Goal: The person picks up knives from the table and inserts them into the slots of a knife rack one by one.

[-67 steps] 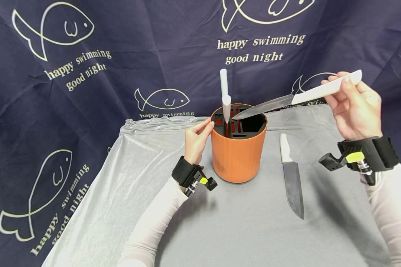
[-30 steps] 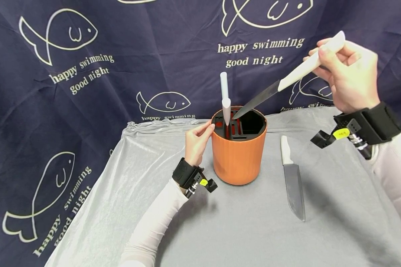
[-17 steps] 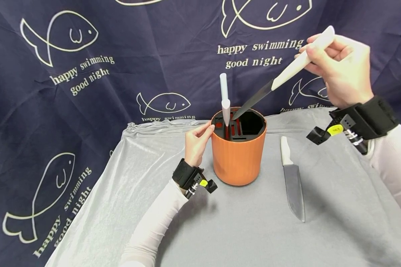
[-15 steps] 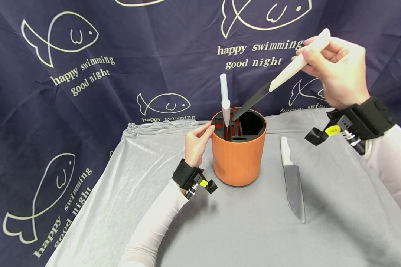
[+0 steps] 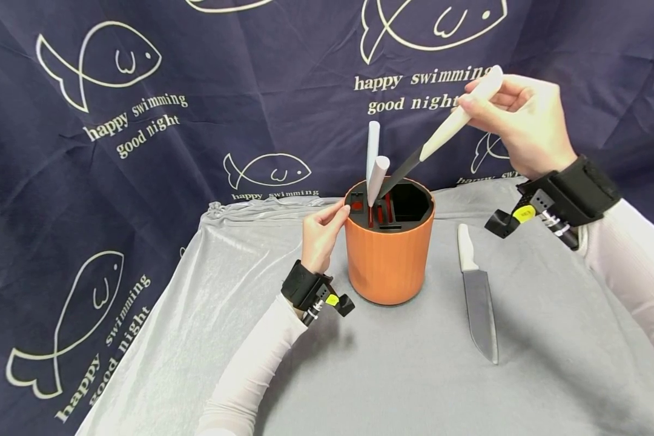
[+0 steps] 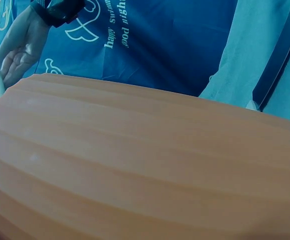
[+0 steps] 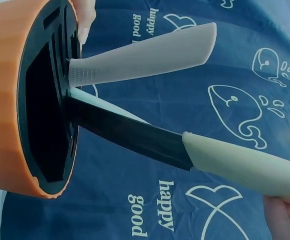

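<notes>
My right hand [image 5: 523, 118] grips the white handle of a kitchen knife [image 5: 452, 124] above the right of an orange knife holder [image 5: 389, 266]. The blade slants down to the left, its tip end in the slots of the black top, as the right wrist view also shows. Two handles stand up from the slots: a pale blue one [image 5: 373, 145] and a light grey one [image 7: 140, 57] in front of it. My left hand [image 5: 318, 236] pinches the holder's left rim between thumb and fingers. In the left wrist view the orange wall [image 6: 145, 160] hides that hand.
A broad-bladed knife with a white handle [image 5: 478, 309] lies on the grey cloth [image 5: 370, 375] to the right of the holder, tip toward the front. A dark blue curtain [image 5: 283, 72] with fish prints hangs behind. The holder has a large dark compartment [image 5: 411, 203] at its right.
My right hand has moved left and down with the knife, after first rising and tilting it steeper. The two standing handles have tipped to the right. The left hand has stayed at the rim.
</notes>
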A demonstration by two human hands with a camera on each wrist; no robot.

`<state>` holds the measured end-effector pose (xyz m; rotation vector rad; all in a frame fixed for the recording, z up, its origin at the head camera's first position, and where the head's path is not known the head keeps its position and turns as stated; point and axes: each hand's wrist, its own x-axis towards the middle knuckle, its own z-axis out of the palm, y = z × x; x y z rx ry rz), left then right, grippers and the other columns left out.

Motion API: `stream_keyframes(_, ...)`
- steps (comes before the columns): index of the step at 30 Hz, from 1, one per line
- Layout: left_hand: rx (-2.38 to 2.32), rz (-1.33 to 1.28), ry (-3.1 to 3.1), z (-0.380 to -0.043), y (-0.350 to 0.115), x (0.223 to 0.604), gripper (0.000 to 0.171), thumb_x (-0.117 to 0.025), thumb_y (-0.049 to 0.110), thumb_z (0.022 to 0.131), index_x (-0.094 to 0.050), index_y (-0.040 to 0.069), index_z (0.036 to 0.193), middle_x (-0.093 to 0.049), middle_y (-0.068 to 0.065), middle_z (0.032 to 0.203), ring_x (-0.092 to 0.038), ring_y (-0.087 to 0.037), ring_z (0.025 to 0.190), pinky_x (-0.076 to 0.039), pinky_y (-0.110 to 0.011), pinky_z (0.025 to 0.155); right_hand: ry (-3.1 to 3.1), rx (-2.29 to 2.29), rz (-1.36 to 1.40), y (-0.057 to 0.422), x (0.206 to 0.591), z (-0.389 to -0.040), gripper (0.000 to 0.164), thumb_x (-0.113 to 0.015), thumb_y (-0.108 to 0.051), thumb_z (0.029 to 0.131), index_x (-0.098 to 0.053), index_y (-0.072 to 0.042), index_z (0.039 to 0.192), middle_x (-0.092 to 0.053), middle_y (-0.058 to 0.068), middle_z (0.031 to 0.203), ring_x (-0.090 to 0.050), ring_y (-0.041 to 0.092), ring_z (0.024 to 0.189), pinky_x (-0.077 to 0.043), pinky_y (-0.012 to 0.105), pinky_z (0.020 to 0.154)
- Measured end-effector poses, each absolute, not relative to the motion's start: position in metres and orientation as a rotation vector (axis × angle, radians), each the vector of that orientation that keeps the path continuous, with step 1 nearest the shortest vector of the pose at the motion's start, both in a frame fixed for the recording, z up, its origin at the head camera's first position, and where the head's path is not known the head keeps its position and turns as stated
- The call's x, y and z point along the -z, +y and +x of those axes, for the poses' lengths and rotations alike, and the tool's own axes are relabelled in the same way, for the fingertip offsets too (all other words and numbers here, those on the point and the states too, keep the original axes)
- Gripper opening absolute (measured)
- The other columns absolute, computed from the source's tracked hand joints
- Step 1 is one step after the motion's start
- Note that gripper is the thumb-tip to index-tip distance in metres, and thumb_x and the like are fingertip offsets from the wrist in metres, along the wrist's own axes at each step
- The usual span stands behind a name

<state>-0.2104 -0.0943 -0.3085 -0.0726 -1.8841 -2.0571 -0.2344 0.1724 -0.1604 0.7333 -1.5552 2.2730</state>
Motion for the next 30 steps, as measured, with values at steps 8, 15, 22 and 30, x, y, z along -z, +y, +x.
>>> stream_keyframes(8,2.073,-0.08,-1.881,-0.21,-0.094,0.309,0.03,-0.067,0.007,0.089,-0.067,-0.006,0.116,-0.067,-0.021,0.116,-0.067,-0.02,0.105,-0.055,-0.028,0.091,-1.63,-2.238,0.749,0.167,0.157,-0.236,0.017,-0.071,0.015,0.076,-0.07,0.009,0.092,-0.074,0.011,0.08,-0.072,0.016,0.078,-0.059,0.023,0.076)
stream_keyframes(15,2.069,-0.068,-1.884,-0.21,-0.094,0.309,0.029,-0.068,0.008,0.089,-0.068,-0.005,0.116,-0.068,-0.021,0.115,-0.067,-0.015,0.1,-0.056,-0.027,0.089,-1.671,-2.218,0.753,0.164,0.155,-0.237,0.018,-0.069,0.017,0.077,-0.071,0.008,0.092,-0.074,0.01,0.079,-0.071,0.014,0.076,-0.059,0.021,0.075)
stream_keyframes(22,2.068,-0.068,-1.881,-0.212,-0.094,0.309,0.03,-0.067,0.008,0.089,-0.068,-0.005,0.116,-0.067,-0.02,0.116,-0.067,-0.017,0.102,-0.056,-0.028,0.09,-1.743,-2.144,0.757,0.163,0.154,-0.237,0.016,-0.073,0.013,0.076,-0.072,0.005,0.09,-0.074,0.007,0.077,-0.07,0.012,0.073,-0.058,0.018,0.075)
stream_keyframes(30,2.06,-0.057,-1.895,-0.211,-0.094,0.308,0.03,-0.067,0.009,0.09,-0.068,-0.004,0.117,-0.068,-0.019,0.116,-0.067,-0.018,0.105,-0.055,-0.029,0.091,-1.848,-2.046,0.738,0.161,0.152,-0.238,0.014,-0.077,0.007,0.075,-0.074,0.0,0.087,-0.074,0.002,0.074,-0.07,0.008,0.072,-0.054,0.013,0.077)
